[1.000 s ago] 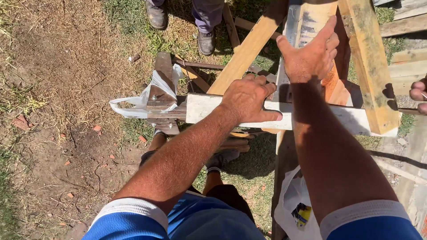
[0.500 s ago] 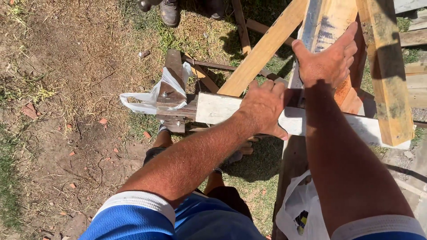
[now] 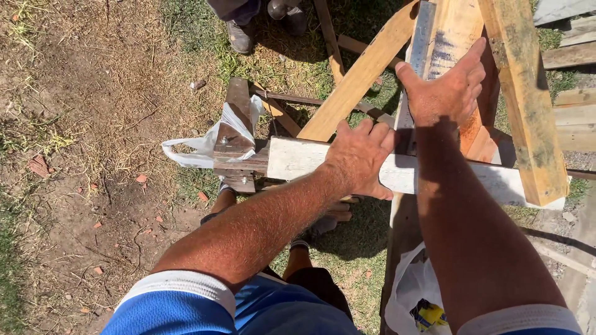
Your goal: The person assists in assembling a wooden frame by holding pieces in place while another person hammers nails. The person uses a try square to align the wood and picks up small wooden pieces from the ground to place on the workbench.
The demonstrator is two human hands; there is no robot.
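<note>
My left hand [image 3: 359, 158] grips a white-painted wooden board [image 3: 298, 158] that runs left to right across a wooden frame. My right hand [image 3: 448, 92] lies flat, fingers spread, on a pale upright plank [image 3: 452, 31] of that frame, just above the white board. A long pale timber [image 3: 363, 74] slants from the board up to the right. The white board's right end [image 3: 496, 183] passes under a thick yellowish beam [image 3: 521, 99].
A white plastic bag [image 3: 214, 139] hangs on dark scrap planks [image 3: 234, 139] at the board's left end. Another person's shoes [image 3: 239, 34] stand at the top on grass. A second white bag with a yellow item [image 3: 428, 313] lies lower right. Bare dirt [image 3: 74, 155] spreads left.
The view has shifted slightly, and the other person's shoes show more at the top. My right hand has slid a little up the pale plank; my left hand keeps its grip on the white board.
</note>
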